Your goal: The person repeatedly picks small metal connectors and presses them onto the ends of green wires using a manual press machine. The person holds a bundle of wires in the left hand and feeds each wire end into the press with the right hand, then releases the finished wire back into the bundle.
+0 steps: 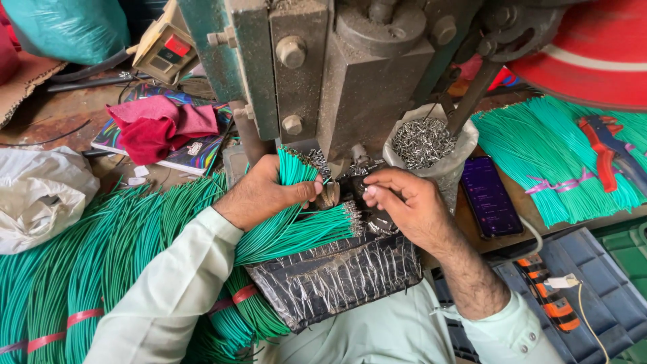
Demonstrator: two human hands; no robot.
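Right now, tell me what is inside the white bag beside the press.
The white bag is filled with small shiny metal terminals, heaped to its rolled rim. What lies beneath that top layer is covered. The right hand is just beside the bag.

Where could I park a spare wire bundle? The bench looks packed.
Bare bench shows between the white bag and the red cloth, and a strip by the phone. Around the left hand, right hand and press it is crowded.
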